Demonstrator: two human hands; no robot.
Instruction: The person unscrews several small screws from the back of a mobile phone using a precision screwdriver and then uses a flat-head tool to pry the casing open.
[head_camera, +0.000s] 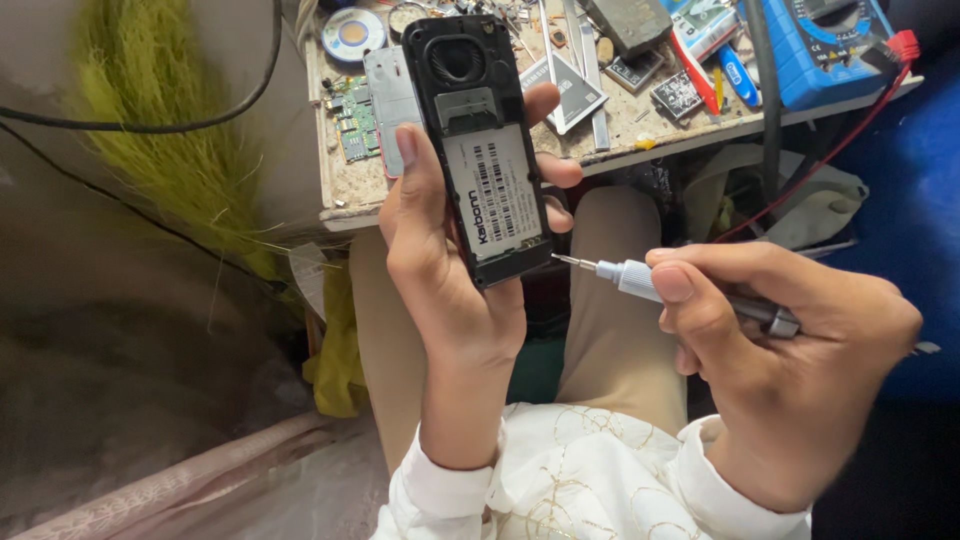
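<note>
Closest to me are the white embroidered cuffs (560, 480) of the person, bunched at both wrists above a lap in tan trousers (610, 330).

The right hand (790, 360) is curled tight around a slim grey precision screwdriver with a pale plastic collar (640, 280), thumb pressed along the shaft. Its thin metal tip points left and sits just beside the lower right corner of the phone, perhaps touching it; I cannot tell for sure.

The left hand (450, 270) grips a black bar-shaped mobile phone with its back cover off (480, 140), held upright and slightly tilted. The thumb lies along the phone's left edge, the fingers wrap round the right edge, and the palm cups its bottom end. A white label and a round speaker grille show on the open back.

Between the two hands there is open air above the lap, and more free space to the left, down toward the pale floor.

Behind the phone runs the near edge of a worn, stained worktop (350, 190). Near its left corner lies a green circuit board (355, 120) with a grey metal panel (388, 95) just beside it. Further back a round solder reel (352, 32) sits by the far edge. At the right corner a blue multimeter (825, 50) rests, its red lead (850, 130) hanging over the edge. Small parts crowd the middle.
</note>
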